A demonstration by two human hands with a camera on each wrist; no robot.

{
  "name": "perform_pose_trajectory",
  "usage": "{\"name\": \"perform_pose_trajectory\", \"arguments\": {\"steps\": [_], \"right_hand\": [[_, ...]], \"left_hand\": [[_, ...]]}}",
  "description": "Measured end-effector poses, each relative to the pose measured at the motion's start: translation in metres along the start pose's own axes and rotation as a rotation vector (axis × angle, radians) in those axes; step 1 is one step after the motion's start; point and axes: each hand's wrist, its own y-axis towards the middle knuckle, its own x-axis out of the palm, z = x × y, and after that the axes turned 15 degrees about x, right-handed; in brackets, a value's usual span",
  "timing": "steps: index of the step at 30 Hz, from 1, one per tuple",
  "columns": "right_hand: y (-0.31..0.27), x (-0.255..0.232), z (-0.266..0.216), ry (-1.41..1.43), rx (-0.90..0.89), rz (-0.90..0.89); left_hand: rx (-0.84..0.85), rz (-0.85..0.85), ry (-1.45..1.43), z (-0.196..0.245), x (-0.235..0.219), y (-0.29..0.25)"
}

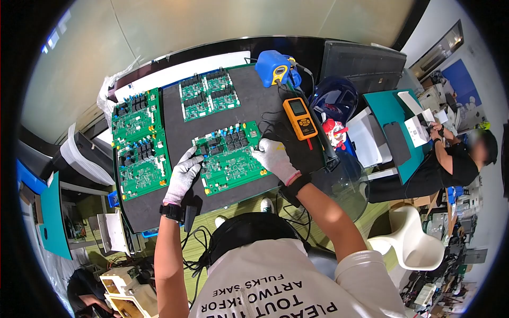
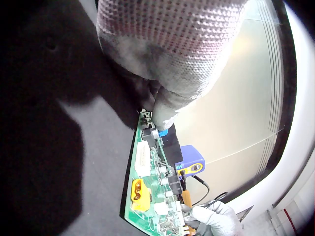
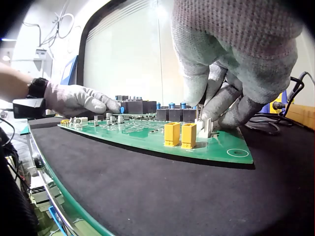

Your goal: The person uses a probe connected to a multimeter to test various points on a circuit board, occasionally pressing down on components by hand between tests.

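A green circuit board [image 1: 230,159] with black relays and yellow connectors lies on the dark mat before me. My gloved left hand [image 1: 184,172] grips its left edge, fingertips beside a blue component [image 2: 164,132]. At the board's right edge, my gloved right hand [image 1: 274,158] has curled fingers close over a white connector [image 3: 206,129]. The right fingers pinch a slim metallic tool [image 2: 216,200], mostly hidden by the glove; I cannot tell its exact kind. Two yellow connectors [image 3: 180,134] stand near those fingers.
More boards [image 1: 142,161] lie at the left, and another board group [image 1: 210,95] at the back. A blue-and-yellow soldering station [image 1: 273,68] stands at the back right. An orange handheld meter [image 1: 299,118] lies right of my right hand, with black cables. Another person [image 1: 450,159] sits farther right.
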Motion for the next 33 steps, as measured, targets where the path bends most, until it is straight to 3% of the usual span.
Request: {"name": "perform_pose_trajectory", "arguments": {"steps": [10,16,33], "right_hand": [[0.002,0.001,0.004,0.052,-0.012,0.054],[0.014,-0.007,0.009,0.165,0.133,0.052],[0.011,-0.001,0.011,0.063,0.027,0.097]], "left_hand": [[0.012,0.008,-0.015,-0.003,0.000,-0.001],[0.000,0.017,0.001,0.001,0.000,-0.001],[-0.006,0.016,-0.012,0.000,0.000,-0.001]]}}
